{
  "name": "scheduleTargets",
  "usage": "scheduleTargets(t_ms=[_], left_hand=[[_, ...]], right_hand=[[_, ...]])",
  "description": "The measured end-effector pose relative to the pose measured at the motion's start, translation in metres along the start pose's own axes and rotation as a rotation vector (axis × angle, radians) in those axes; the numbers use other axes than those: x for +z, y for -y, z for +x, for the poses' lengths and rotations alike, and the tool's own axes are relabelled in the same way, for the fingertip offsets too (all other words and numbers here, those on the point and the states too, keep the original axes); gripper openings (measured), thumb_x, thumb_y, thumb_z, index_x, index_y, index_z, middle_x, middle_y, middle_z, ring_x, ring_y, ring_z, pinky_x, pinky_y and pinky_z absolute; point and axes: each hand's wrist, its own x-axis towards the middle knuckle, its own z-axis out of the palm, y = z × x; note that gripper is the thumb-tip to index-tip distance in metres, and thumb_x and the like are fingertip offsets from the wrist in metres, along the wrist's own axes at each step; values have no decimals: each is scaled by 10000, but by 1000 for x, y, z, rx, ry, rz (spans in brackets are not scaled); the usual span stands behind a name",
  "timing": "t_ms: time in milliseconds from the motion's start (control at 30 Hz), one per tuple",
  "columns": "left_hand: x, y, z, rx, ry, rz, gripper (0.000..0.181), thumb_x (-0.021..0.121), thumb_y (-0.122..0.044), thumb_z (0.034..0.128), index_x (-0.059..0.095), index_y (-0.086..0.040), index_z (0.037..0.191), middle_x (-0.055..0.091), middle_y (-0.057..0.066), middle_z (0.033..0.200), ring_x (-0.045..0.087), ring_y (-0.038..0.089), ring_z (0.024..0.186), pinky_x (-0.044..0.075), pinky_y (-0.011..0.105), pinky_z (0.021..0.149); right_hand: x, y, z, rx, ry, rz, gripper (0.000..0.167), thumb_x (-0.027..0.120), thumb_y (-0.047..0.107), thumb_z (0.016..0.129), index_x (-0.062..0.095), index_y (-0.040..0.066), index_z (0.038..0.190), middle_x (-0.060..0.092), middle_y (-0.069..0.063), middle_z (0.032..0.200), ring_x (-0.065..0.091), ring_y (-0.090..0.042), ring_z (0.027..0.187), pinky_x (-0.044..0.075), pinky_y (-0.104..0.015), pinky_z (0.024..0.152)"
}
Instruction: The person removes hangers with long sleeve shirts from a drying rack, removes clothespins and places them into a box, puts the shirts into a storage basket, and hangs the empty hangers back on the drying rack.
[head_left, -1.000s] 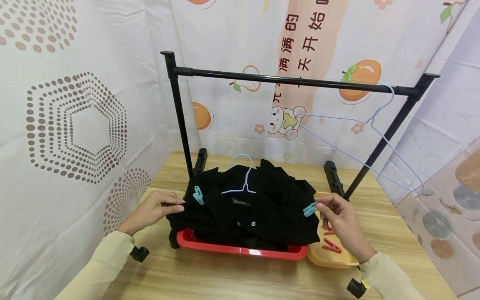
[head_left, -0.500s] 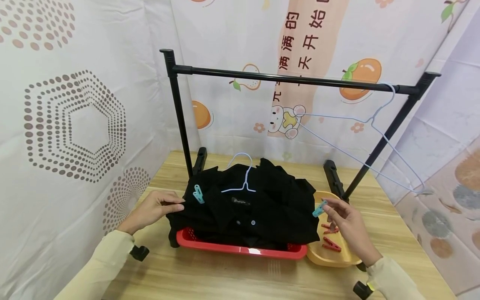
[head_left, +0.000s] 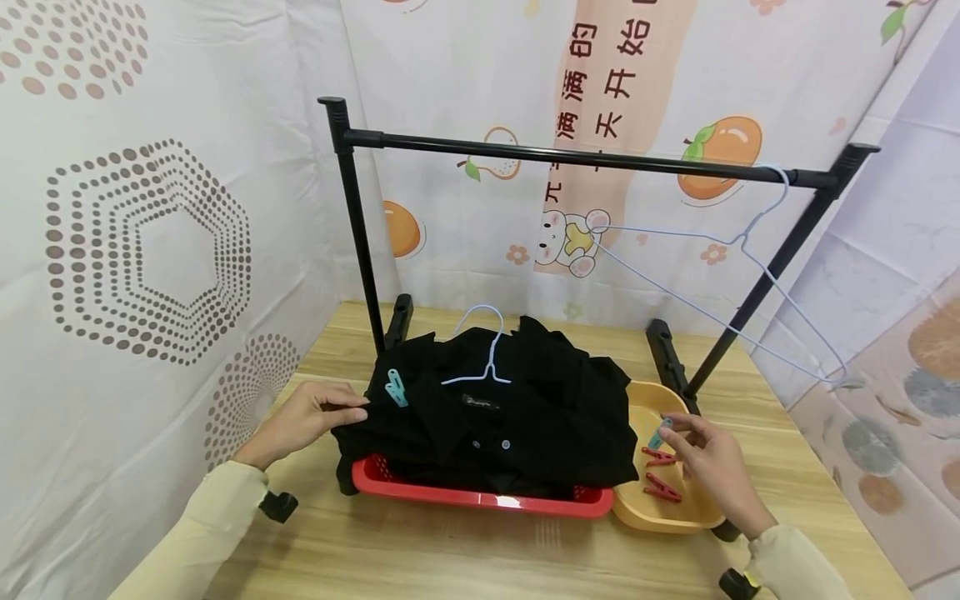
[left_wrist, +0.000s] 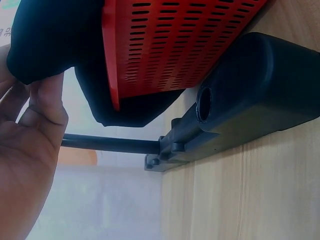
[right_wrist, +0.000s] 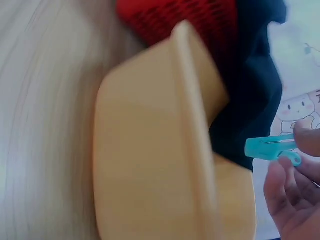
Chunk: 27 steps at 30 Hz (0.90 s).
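Observation:
A black shirt (head_left: 547,417) with a blue wire hanger (head_left: 491,358) in its collar lies over the red basket (head_left: 480,500). At the shirt's left edge my left hand (head_left: 318,417) pinches the cloth between thumb and fingers. One teal clothespin (head_left: 396,388) sits on the shirt close to that hand. My right hand (head_left: 708,458) pinches another teal clothespin (right_wrist: 270,147) above the yellow tub (head_left: 637,512), apart from the shirt. Inside the tub lie red clothespins (head_left: 663,488). The basket's far side is hidden by the shirt.
Behind the basket stands a black garment rack (head_left: 562,156), its feet reaching forward on both sides. A second blue wire hanger (head_left: 742,242) hangs from the rack's right end. Patterned curtains (head_left: 450,67) border the wooden table (head_left: 420,558).
My right hand has moved right and slightly down, away from the shirt's right side to over the tub, carrying the teal clothespin. The left hand keeps its pinch on the shirt.

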Motion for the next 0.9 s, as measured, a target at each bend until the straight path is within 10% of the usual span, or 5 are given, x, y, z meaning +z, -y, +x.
scheduleTargets(t_ms=[233,900], left_hand=[[1,0,-1,-4,-7,1,201,752,-52,928,807,-74,1120,695,-24,834,523,80,690,468,263,600],[1,3,-3,2,-16,28,200,751,-59,932,809,-82,1122,704,-39,860,530,74,713,472,259,607]], right_hand=[[0,-16,1,-112,31,-273,307,774,189,943,728,-8,1173,701,-14,861,522,-79,597,419,-258,509],[0,-27,7,-166,200,-439,234,828,48,837,718,-39,1024,710,-96,882,643,-247,758,548,-488,703]])
